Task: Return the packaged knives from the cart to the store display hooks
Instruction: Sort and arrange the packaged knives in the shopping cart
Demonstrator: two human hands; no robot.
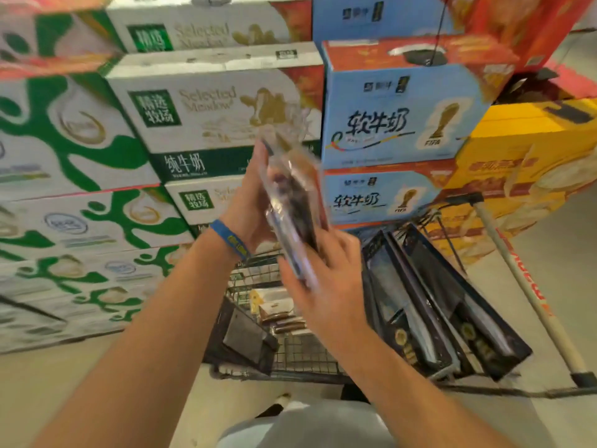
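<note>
both hands raised above the wire cart [300, 354], sharing one clear-plastic knife package [290, 195]; the package stands roughly upright and is motion-blurred, dark contents inside, detail unreadable. left hand [250, 202] lies flat along the package's 9 o'clock side, fingers extended upward against it, blue wristband [230, 238] on the wrist. right hand [323, 279] supports the lower end from 5 o'clock, fingers curled around the bottom edge; thumb position cannot be told.

cart contents: at 3 o'clock of the basket, two long dark boxed knife sets [445, 305] lean tilted against the side, blades visible through their windows, gold seals near the lower ends. at 9 o'clock, a dark flat box [245, 337]. near the centre, small pale packages [277, 310], contents unclear. cart handle bar [523, 286], white with red lettering, runs toward 4 o'clock.

behind, at 12 o'clock: stacked milk cartons, green-white ones [200, 108] at 10 o'clock, blue ones [397, 114] at 1 o'clock, a yellow one [529, 147] at 2 o'clock.
</note>
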